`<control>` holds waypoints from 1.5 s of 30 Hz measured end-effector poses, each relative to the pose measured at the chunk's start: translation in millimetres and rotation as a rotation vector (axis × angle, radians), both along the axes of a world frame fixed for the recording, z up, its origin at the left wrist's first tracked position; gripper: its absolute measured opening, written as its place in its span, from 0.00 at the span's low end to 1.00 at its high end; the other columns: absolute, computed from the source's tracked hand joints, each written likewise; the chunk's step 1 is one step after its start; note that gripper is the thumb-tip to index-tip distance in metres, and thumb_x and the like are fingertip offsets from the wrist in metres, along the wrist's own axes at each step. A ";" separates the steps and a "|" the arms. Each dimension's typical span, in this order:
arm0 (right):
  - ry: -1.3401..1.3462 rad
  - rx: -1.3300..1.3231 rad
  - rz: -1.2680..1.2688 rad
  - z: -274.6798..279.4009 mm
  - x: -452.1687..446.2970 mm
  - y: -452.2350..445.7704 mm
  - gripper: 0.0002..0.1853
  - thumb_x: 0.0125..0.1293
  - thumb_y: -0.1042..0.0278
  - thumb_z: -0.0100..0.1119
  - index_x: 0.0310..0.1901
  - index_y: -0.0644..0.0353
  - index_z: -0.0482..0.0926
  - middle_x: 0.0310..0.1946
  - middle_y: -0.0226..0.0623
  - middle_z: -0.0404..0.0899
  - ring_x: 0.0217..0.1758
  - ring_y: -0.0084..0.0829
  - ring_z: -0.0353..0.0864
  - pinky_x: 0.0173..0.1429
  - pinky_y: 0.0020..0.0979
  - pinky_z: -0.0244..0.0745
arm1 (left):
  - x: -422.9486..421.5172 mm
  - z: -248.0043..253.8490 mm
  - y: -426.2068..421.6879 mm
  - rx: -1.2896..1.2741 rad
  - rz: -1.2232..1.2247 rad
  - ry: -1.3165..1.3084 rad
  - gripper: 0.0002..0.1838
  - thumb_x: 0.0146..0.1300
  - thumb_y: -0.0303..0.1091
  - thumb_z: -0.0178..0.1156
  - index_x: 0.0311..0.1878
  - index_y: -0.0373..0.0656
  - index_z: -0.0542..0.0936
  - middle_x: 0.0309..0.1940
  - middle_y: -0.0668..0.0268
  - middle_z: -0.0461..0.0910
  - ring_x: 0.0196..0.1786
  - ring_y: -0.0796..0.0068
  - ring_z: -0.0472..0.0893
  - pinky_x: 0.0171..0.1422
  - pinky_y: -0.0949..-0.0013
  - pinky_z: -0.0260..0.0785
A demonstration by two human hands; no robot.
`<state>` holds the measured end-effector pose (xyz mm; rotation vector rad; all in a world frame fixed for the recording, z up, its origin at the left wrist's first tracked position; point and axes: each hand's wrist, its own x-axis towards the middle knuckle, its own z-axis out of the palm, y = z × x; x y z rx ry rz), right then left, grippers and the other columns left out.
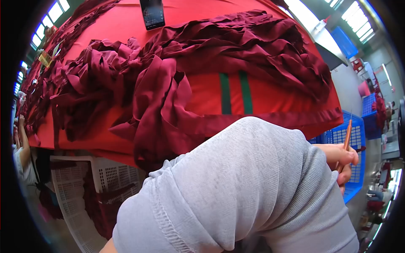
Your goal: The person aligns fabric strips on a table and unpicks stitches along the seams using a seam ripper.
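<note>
My right hand (345, 164) shows past the edge of the grey sleeve (249, 177), its fingers closed around a thin orange-handled tool (348, 135) with a fine metal point upward. It is beside the right end of a dark red fabric strip (270, 121) along the table's near edge. My left hand is not in view; a little bare skin shows at the bottom left. Piles of dark red fabric strips (236, 46) lie on the red-covered table (202, 90). The grey cloth hides much of the near edge and my right wrist.
A phone (152, 14) lies at the table's far side. Two green stripes (246, 92) cross the red cover. White crates (116, 175) holding dark red fabric stand below left. Blue baskets (357, 181) are at the right. Another person's arm (24, 145) reaches in at far left.
</note>
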<state>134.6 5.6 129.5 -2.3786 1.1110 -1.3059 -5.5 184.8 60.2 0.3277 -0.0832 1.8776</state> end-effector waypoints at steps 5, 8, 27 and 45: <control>0.000 -0.001 0.008 0.1 0.6 3.4 0.09 0.61 0.60 0.59 0.36 0.53 0.86 0.37 0.37 0.85 0.39 0.37 0.85 0.39 0.39 0.78 | 0.8 -6.7 2.1 0.089 0.060 0.011 0.11 0.72 0.39 0.56 0.52 0.47 0.70 0.23 0.63 0.74 0.29 0.60 0.83 0.35 0.59 0.78; 0.003 -0.004 0.008 1.8 3.6 4.2 0.10 0.61 0.60 0.58 0.36 0.52 0.86 0.38 0.36 0.85 0.39 0.36 0.85 0.39 0.39 0.78 | 2.3 -11.1 -4.7 0.033 0.055 0.025 0.11 0.72 0.39 0.56 0.52 0.46 0.70 0.23 0.63 0.74 0.29 0.60 0.83 0.34 0.59 0.78; 0.019 -0.024 0.008 9.4 7.0 9.4 0.11 0.63 0.58 0.57 0.36 0.51 0.86 0.38 0.34 0.86 0.40 0.35 0.85 0.39 0.39 0.77 | 7.8 3.4 -0.1 0.008 0.055 -0.004 0.12 0.72 0.38 0.55 0.52 0.45 0.70 0.22 0.63 0.73 0.26 0.62 0.81 0.33 0.60 0.77; 0.041 -0.035 0.002 8.7 17.4 15.9 0.12 0.64 0.57 0.55 0.37 0.49 0.87 0.38 0.31 0.87 0.41 0.34 0.86 0.40 0.39 0.76 | 6.6 -9.4 6.1 -0.026 0.065 0.048 0.11 0.71 0.37 0.55 0.51 0.44 0.70 0.22 0.63 0.73 0.25 0.65 0.81 0.29 0.62 0.75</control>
